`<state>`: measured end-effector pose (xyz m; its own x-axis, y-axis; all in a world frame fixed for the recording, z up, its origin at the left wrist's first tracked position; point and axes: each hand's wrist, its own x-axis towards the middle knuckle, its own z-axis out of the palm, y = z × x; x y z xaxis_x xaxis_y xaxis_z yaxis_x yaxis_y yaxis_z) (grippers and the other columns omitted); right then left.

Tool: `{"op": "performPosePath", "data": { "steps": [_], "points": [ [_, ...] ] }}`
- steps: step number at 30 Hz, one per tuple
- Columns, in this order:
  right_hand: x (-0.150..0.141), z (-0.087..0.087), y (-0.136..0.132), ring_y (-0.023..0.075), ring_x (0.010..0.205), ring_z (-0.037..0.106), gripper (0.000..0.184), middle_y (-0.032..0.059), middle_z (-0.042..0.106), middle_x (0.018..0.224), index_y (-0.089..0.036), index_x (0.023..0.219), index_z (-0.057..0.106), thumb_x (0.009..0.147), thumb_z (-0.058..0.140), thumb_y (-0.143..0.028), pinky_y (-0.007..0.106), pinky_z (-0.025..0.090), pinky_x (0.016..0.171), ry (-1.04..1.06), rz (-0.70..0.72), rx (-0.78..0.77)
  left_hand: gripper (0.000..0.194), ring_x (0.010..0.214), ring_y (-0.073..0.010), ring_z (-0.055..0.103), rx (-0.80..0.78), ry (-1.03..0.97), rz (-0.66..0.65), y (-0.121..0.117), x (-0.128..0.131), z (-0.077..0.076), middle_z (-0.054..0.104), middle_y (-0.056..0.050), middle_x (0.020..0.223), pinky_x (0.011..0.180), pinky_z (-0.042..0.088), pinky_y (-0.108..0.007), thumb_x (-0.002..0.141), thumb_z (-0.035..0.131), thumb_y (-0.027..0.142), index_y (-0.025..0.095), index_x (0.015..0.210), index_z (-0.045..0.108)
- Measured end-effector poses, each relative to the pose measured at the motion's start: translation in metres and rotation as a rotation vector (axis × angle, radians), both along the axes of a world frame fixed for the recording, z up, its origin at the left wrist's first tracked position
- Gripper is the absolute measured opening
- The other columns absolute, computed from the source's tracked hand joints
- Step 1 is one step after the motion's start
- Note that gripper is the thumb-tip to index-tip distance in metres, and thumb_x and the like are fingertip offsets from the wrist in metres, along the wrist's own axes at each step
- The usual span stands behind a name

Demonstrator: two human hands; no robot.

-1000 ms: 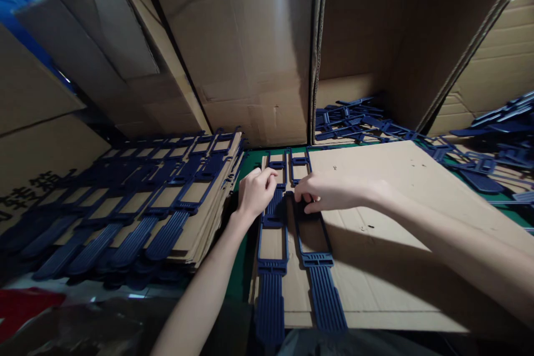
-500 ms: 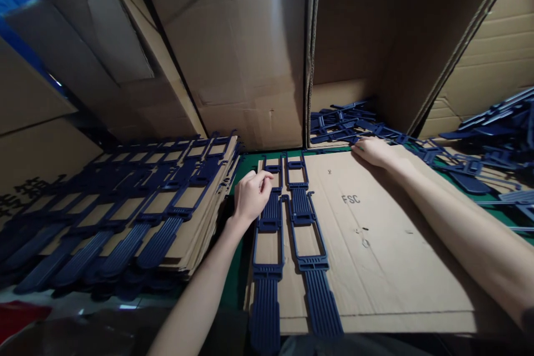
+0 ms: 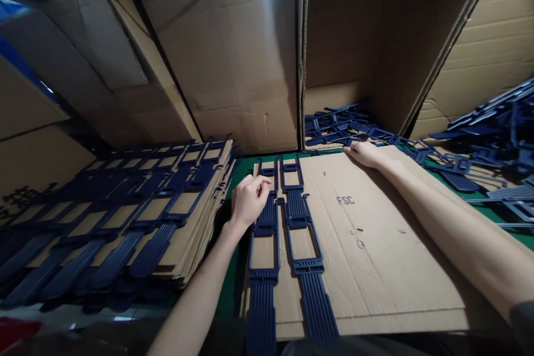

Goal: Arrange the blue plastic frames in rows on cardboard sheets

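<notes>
A flat cardboard sheet (image 3: 375, 256) printed "FSC" lies in front of me. Two long dark blue plastic frames with ribbed ends lie lengthwise on its left part: a left frame (image 3: 263, 253) and a right frame (image 3: 306, 242). My left hand (image 3: 249, 198) is closed beside the upper part of the left frame, its fingers curled over the frame's edge; what they pinch, if anything, is hidden. My right hand (image 3: 364, 154) is closed at the sheet's far edge, close to a heap of blue plastic parts (image 3: 337, 122). Its fingertips are hidden.
To the left stands a stack of cardboard sheets (image 3: 200, 239) layered with rows of blue frames (image 3: 152, 208). More loose blue parts (image 3: 492, 144) are piled on the right. Large cardboard boxes (image 3: 233, 67) wall off the back. A green surface (image 3: 233, 289) shows beneath.
The whole view has shifted slightly, so everything sits a little further left. Both hands stay at nearly the same places on the sheet, and the frames still lie on it.
</notes>
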<state>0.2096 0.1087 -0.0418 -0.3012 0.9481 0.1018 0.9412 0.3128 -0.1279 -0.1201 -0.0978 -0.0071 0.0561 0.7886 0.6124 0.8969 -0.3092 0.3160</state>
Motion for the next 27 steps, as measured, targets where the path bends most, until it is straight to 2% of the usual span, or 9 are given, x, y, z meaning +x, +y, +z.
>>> {"op": "performPosePath", "data": {
  "steps": [5, 13, 19, 27],
  "points": [
    [0.0, 0.0, 0.001, 0.0283, 0.093, 0.062, 0.052, 0.0209, 0.066, 0.106, -0.011, 0.098, 0.065, 0.094, 0.027, -0.045, 0.033, 0.041, 0.075, -0.009, -0.02, -0.003, 0.021, 0.064, -0.0147, 0.055, -0.008, 0.021, 0.013, -0.001, 0.001, 0.001, 0.058, -0.001, 0.067, 0.057, 0.038, -0.024, 0.085, 0.049, 0.015, 0.021, 0.082, 0.07],
    [-0.002, -0.006, 0.006, 0.0247, 0.097, 0.06, 0.037, 0.019, 0.066, 0.106, -0.011, 0.094, 0.064, 0.091, 0.032, -0.027, 0.029, 0.041, 0.081, -0.016, 0.072, -0.004, 0.021, 0.073, -0.018, 0.055, 0.031, 0.073, -0.056, -0.001, 0.001, 0.002, 0.068, -0.001, 0.077, 0.064, 0.043, -0.028, 0.087, 0.049, 0.013, 0.021, 0.083, 0.068],
    [0.0, -0.007, 0.011, 0.0243, 0.096, 0.061, 0.039, 0.0159, 0.067, 0.104, -0.014, 0.084, 0.065, 0.092, 0.032, -0.031, 0.028, 0.042, 0.082, -0.012, 0.079, 0.001, 0.021, 0.076, -0.0187, 0.054, 0.043, 0.057, -0.094, 0.001, 0.0, 0.001, 0.069, -0.001, 0.081, 0.069, 0.044, -0.03, 0.087, 0.048, 0.012, 0.02, 0.082, 0.067],
    [0.001, -0.006, 0.01, 0.0255, 0.089, 0.064, 0.042, 0.015, 0.068, 0.098, -0.016, 0.081, 0.065, 0.093, 0.031, -0.037, 0.03, 0.044, 0.073, 0.005, 0.05, 0.014, 0.02, 0.077, -0.0191, 0.053, 0.028, 0.076, -0.121, 0.002, 0.0, 0.001, 0.069, -0.001, 0.082, 0.068, 0.044, -0.031, 0.087, 0.049, 0.011, 0.02, 0.082, 0.066]
  ]
}}
